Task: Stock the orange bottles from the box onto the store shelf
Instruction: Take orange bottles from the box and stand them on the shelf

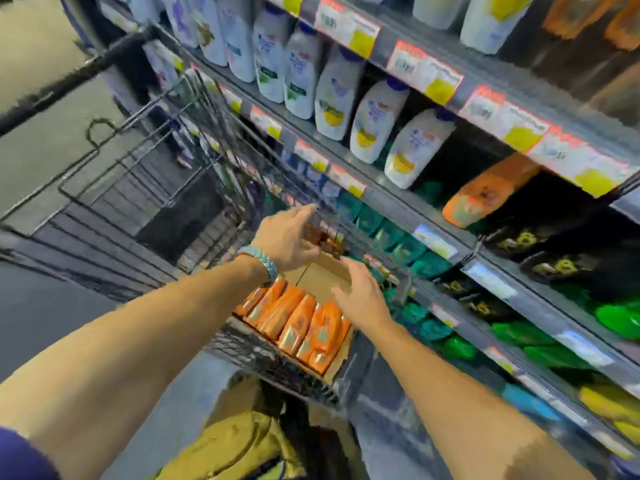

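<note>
orange bottles (298,320) lie side by side in the near end of the box (322,275) in the wire cart (145,188), long axes running away from the person. right hand (360,296), fingers loose and empty, hovers just beyond them and is nearer. left hand (287,240), also empty, reaches over the far rim. shelf (398,199) stands to the right.

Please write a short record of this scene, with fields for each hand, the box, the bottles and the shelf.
left hand: open, holds nothing, over the far end of the box; blue bracelet on the wrist
right hand: open, holds nothing, over the bare part of the box
box: cardboard, inside a wire cart
orange bottles: side by side in the near end of the box
shelf: one orange bottle already there, next to white bottles
</note>
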Available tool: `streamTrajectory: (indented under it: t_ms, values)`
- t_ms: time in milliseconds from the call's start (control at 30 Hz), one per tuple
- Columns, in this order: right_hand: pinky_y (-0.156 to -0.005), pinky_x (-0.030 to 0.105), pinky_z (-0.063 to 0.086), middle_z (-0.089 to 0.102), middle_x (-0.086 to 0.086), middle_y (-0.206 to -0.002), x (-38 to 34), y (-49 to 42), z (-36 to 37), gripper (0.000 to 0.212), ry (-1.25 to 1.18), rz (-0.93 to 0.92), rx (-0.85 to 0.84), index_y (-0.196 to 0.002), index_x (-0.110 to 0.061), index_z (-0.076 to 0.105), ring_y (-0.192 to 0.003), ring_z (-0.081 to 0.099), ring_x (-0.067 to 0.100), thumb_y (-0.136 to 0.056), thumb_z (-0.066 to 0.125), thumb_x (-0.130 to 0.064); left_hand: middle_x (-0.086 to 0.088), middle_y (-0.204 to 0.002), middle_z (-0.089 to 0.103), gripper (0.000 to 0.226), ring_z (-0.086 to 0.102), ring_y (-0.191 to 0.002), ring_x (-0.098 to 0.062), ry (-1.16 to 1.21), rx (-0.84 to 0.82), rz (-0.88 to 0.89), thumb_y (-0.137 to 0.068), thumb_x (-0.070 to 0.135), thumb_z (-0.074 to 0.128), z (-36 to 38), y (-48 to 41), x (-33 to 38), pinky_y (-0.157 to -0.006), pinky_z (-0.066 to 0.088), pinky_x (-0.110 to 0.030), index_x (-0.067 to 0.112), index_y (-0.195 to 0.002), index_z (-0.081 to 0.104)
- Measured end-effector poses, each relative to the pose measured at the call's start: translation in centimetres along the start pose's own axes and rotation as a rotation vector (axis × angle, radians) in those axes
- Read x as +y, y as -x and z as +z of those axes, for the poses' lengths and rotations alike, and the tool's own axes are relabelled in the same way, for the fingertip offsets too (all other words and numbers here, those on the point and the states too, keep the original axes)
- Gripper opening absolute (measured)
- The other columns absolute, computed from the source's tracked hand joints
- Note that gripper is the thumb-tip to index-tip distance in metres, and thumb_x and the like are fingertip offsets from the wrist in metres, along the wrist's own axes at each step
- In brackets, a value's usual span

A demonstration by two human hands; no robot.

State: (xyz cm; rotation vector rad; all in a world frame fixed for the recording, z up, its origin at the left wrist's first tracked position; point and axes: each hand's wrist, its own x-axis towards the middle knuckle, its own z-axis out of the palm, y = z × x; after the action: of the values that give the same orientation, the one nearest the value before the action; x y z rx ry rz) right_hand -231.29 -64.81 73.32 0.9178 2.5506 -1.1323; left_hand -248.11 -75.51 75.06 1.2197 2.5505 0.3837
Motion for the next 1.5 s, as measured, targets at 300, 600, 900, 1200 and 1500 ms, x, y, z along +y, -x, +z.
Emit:
streamTrajectory:
  t_ms: [300,600,900,1200,1500]
  values:
    - [-0.110,0.032,0.035,0.046,0.002,-0.145,7.1,-3.7,13.8,0.056,-0.113,0.215,-0.107,-0.146,-0.017,0.038,-0.135,0.041,0.019,-0.094,0.058,-0.028,-0.001,-0.151,0.033,0.089,0.038,-0.133,-0.028,-0.023,-0.353,-0.182,-0.075,0.062,0.059,16.3,1.8,-7.4,-0.106,0.034,-0.045,0.035,-0.146,0.014]
    - [-0.106,0.042,0.040,0.029,0.005,-0.151,14.0,-8.0,20.4,0.072,-0.013,0.430,-0.073,-0.145,-0.016,0.035,-0.135,0.038,0.027,-0.086,0.069,-0.038,-0.016,-0.144,0.036,0.100,0.042,-0.128,-0.034,0.044,-0.585,-0.248,-0.071,0.063,0.067,27.4,1.2,-9.3,-0.104,0.036,-0.040,0.034,-0.148,0.010]
    - [-0.106,0.042,0.032,0.023,0.014,-0.146,14.9,-9.6,22.7,0.108,0.220,0.513,0.005,-0.152,-0.028,0.008,-0.131,0.027,0.032,-0.072,0.077,-0.050,-0.020,-0.133,0.044,0.106,0.051,-0.114,-0.034,0.159,-0.535,-0.336,-0.067,0.054,0.076,30.3,1.9,-11.3,-0.101,0.039,-0.039,0.043,-0.148,0.008]
    - [-0.095,0.039,0.042,0.029,0.020,-0.136,14.5,-10.2,22.6,0.107,0.083,0.769,-0.011,-0.150,-0.017,0.002,-0.119,0.037,0.035,-0.077,0.080,-0.022,-0.011,-0.129,0.051,0.096,0.051,-0.118,-0.029,0.318,-0.491,-0.398,-0.079,0.026,0.073,29.9,2.9,-12.5,-0.104,0.040,-0.042,0.045,-0.146,0.007]
    - [-0.092,0.042,0.045,0.032,0.010,-0.127,12.8,-8.0,19.9,0.092,-0.194,0.640,0.057,-0.138,-0.015,0.022,-0.113,0.048,0.031,-0.069,0.082,-0.024,-0.008,-0.118,0.055,0.095,0.056,-0.103,-0.023,0.502,-0.309,-0.270,-0.081,0.025,0.069,25.7,2.1,-11.7,-0.098,0.043,-0.038,0.056,-0.141,0.003]
